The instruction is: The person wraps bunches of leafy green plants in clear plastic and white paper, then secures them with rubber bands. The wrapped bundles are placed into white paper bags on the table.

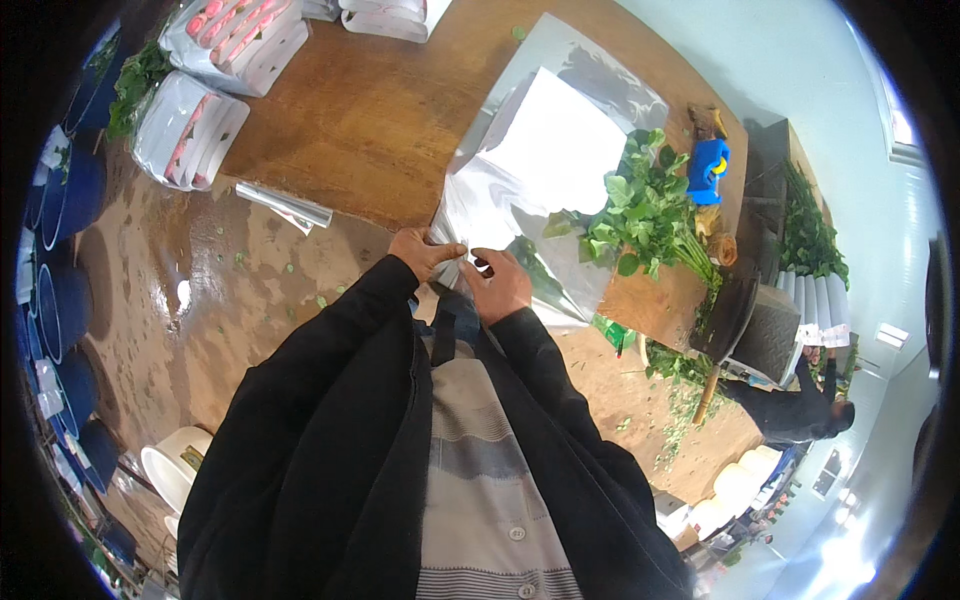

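Along the near edge of the wooden table, a clear plastic wrapping sheet (pixel 600 82) narrows into a gathered end. My left hand (pixel 420 253) pinches that gathered end between thumb and fingers. Right beside it, my right hand (pixel 504 286) has its thumb and curled forefinger at the same folds, the tips almost meeting my left thumb; what lies exactly between them is partly hidden. A white paper sheet (pixel 559 150) rests in the plastic, over whatever is beneath. To the right, a bunch of green leafy stems (pixel 637 202) lies partly on the plastic.
A blue tape dispenser (pixel 706 171) and a twine roll (pixel 722 249) sit on the wooden table (pixel 360 97). Wrapped pink rose bundles (pixel 187 139) stand at its left. A foil-like roll (pixel 285 204) juts past the edge. Blue buckets (pixel 64 300) line the left; a person (pixel 795 405) works at right.
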A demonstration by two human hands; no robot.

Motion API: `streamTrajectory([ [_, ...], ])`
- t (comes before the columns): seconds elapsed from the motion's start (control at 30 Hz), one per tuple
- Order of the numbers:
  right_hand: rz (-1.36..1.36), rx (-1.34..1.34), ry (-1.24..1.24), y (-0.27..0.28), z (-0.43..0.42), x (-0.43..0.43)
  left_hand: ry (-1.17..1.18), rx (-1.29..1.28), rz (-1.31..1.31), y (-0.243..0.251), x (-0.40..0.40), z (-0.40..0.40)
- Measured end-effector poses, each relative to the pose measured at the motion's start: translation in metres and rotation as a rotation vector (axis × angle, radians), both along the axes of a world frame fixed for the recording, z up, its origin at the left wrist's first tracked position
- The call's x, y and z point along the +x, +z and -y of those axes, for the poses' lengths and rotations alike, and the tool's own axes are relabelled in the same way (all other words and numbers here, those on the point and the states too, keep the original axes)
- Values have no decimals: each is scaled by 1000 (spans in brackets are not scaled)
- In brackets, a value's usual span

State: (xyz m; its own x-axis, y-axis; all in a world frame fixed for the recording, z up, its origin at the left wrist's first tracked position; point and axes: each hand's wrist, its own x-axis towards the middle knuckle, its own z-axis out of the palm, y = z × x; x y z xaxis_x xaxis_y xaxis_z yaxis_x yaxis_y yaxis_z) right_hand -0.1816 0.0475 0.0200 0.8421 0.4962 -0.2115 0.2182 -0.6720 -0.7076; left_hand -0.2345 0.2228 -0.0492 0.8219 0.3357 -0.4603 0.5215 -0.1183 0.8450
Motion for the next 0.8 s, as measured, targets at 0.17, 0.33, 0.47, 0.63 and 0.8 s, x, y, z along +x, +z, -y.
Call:
streamTrajectory([
  [0.17,-131,-28,-34,-8,-10,13,-32,-71,-15,-6,-5,0],
  [0.33,-138,44,-142,-8,0,21,45,173,-127,-14,-28,-15],
  [0.47,-204,85,-114,-5,3,26,175,441,278,-5,-30,-10],
  [0.63,-149,83,-34,2,-6,29,-25,-114,279,12,-7,5],
  [0.8,203,125,-67,13,10,15,161,-488,108,39,9,2],
])
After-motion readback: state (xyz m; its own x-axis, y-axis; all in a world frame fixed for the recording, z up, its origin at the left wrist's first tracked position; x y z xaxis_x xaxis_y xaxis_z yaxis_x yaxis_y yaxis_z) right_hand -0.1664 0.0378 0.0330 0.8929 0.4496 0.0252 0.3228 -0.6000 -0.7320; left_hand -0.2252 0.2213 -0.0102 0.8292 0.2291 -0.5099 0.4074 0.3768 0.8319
